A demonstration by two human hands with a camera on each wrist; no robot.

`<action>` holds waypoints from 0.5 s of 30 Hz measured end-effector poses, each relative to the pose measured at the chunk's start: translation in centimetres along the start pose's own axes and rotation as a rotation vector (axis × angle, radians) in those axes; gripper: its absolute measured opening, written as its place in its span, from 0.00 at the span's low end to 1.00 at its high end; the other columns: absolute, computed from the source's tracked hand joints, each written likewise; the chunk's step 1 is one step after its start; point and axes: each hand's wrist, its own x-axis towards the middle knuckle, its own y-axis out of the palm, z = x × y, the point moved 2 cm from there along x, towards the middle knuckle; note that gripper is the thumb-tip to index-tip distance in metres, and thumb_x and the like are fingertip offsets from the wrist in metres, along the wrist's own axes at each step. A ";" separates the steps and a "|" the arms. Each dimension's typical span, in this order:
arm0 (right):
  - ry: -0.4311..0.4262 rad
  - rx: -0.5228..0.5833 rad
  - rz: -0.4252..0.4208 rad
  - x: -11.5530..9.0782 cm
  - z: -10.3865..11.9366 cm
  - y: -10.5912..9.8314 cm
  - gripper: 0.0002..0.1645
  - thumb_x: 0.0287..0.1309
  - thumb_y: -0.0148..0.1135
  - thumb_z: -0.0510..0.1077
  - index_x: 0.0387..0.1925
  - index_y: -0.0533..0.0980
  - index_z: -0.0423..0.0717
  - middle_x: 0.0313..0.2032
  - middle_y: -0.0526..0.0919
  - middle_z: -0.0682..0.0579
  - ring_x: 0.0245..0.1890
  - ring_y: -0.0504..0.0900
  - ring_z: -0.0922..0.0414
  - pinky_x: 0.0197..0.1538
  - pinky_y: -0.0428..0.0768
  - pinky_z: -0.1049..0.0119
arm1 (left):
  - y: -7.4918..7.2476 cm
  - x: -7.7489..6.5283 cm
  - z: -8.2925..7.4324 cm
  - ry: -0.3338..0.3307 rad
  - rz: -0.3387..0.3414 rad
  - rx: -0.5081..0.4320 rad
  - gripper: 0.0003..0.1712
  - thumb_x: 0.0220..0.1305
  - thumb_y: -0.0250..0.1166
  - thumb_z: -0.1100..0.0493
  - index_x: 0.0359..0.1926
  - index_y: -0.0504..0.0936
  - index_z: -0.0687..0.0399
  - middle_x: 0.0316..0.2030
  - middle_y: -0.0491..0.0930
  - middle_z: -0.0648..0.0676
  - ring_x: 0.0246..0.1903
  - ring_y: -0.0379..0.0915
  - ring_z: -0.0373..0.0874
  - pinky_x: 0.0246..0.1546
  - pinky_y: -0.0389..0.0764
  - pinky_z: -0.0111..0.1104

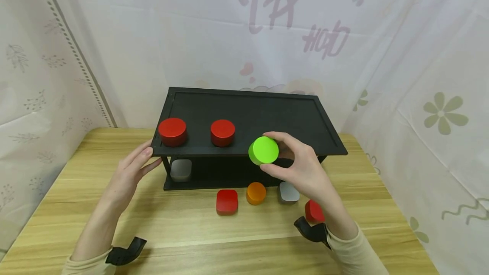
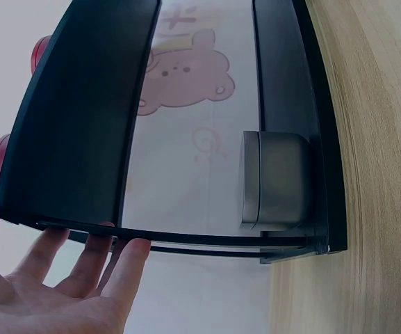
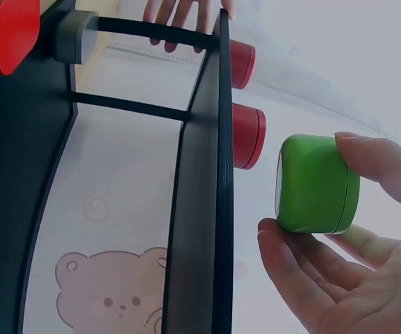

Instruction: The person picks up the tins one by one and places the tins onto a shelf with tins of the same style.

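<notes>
Black shelf [image 1: 252, 105]: standing on the wooden surface [image 1: 183, 232], serving two levels, a top board and a lower board.
Green round box [image 1: 263, 150]: hanging in the person's grip just above the shelf's top board, at its front edge and right of its middle, not touching the board.
Right hand [image 1: 302, 162]: reaching over the shelf's front edge, its grip pinching the green round box between thumb and fingers.
Left hand [image 1: 131, 171]: holding the shelf's front left corner, its grip taking the top board's edge with the thumb above and the fingers below.
Left red round box [image 1: 172, 132]: resting on the shelf's top board, near the front left corner.
Second red round box [image 1: 223, 133]: sitting on the same board, left of the shelf's middle.
Grey box inside [image 1: 181, 170]: standing on the shelf's lower board, at the left end.
Row before the shelf: a red square box [image 1: 227, 202], an orange round box [image 1: 256, 193] and a grey square box [image 1: 288, 192] are lying left to right.
Far red box [image 1: 314, 211]: lying before the shelf's right part; the right forearm is partly hiding it, so its shape is uncertain.
Printed cloth [image 1: 206, 33]: hanging behind the shelf.
</notes>
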 end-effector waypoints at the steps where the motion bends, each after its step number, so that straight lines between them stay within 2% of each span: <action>1: 0.000 -0.002 -0.006 0.1 0.0 -0.1 0.36 0.45 0.73 0.53 0.57 0.70 0.68 0.48 0.78 0.66 0.43 0.80 0.67 0.48 0.82 0.69 | 0.0 0.0 0.0 0.004 0.002 -0.001 0.23 0.74 0.46 0.58 0.65 0.66 0.61 0.57 0.74 0.41 0.59 0.67 0.28 0.56 0.74 0.22; 7: 0.009 -0.036 -0.028 0.9 -0.4 -0.7 0.36 0.45 0.74 0.52 0.57 0.70 0.68 0.48 0.78 0.65 0.42 0.81 0.66 0.47 0.82 0.68 | 0.0 0.1 -0.1 0.003 0.006 0.000 0.24 0.74 0.45 0.58 0.66 0.66 0.62 0.58 0.73 0.41 0.58 0.67 0.28 0.56 0.74 0.22; 15: 0.014 -0.054 -0.051 2.1 -1.4 -1.5 0.35 0.45 0.74 0.52 0.57 0.71 0.67 0.48 0.79 0.63 0.44 0.79 0.65 0.48 0.82 0.70 | 0.0 0.0 -0.1 -0.007 0.002 0.010 0.24 0.74 0.45 0.57 0.66 0.66 0.61 0.59 0.72 0.42 0.59 0.67 0.28 0.56 0.73 0.22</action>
